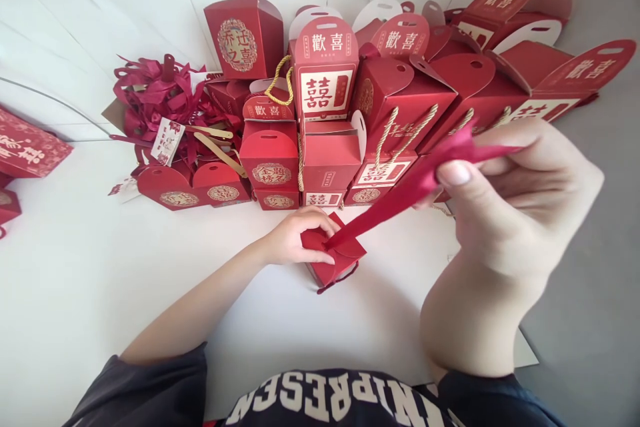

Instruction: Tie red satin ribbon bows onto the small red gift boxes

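Observation:
A small red gift box (353, 248) sits on the white table in front of me, with a dark cord along its near edge. My left hand (295, 240) grips its top, thumb on the near side and fingers over the far side. From the middle of the box top a crimson ribbon (385, 203) stretches up to the right. High on the right, my right hand (520, 193) pinches the ribbon's upper end between thumb and fingers, close to the camera. The ribbon is pulled taut between the box and that hand.
Red gift boxes (320, 90) with gold rope handles stand stacked along the tiled wall. A tangled pile of crimson ribbons (160, 100) lies on boxes at the back left. More red packaging (30, 147) lies at the far left. The white table (75, 247) ends at the right.

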The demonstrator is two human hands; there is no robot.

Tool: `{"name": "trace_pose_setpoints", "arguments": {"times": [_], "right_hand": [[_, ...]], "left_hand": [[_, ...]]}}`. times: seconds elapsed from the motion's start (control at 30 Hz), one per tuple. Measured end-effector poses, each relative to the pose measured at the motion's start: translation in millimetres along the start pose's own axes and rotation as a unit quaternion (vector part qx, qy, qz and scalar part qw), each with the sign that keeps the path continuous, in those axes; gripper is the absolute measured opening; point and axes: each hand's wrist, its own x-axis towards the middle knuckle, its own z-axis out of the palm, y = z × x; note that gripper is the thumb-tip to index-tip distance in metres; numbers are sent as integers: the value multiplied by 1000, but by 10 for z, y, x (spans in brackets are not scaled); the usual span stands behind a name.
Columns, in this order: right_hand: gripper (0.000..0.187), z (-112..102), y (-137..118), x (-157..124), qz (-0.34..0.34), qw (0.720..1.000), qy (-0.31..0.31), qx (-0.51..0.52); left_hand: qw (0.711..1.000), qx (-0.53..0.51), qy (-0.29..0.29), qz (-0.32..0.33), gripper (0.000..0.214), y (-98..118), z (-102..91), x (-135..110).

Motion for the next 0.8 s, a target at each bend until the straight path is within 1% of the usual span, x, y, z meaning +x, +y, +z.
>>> {"name": "trace_pose_setpoints", "arguments": {"times": [0.07,0.13,0.27,0.33,0.4,0.5,0.53,0.6,0.7,0.73,0.8], "right_hand": [[13,102,7,58,-34,999,-1,8],[13,172,23,110,-56,998,-11,-2],[13,224,57,159,-49,998,-16,-40],[12,224,87,158,-45,998,-21,-43],[12,222,121,151,-39,998,-32,-35],[11,235,133,143,-30,998,-44,-25],[11,246,116,142,-34,999,-35,-21],[10,277,55,138,-46,999,7,-15],[13,325,-47,129,-61,996,61,-19],[15,336,-68,126,-66,995,69,-24],[18,342,-85,121,-81,994,59,-39]], "left_hand": [[1000,2,-10,14,21,-45,-6,7],[1000,-4,-16,12,14,-94,-19,17],[998,-56,10,7,14,-178,-51,30],[997,-74,19,7,14,-188,-71,34],[998,-64,-4,3,12,-175,-96,44],[996,-36,-77,5,15,-162,-135,69],[995,-35,-97,7,17,-170,-144,78],[993,-49,-111,5,19,-204,-153,95],[994,-80,-80,0,19,-259,-149,114],[995,-80,-67,2,18,-265,-144,118],[998,-52,-46,11,16,-255,-129,127]]}}
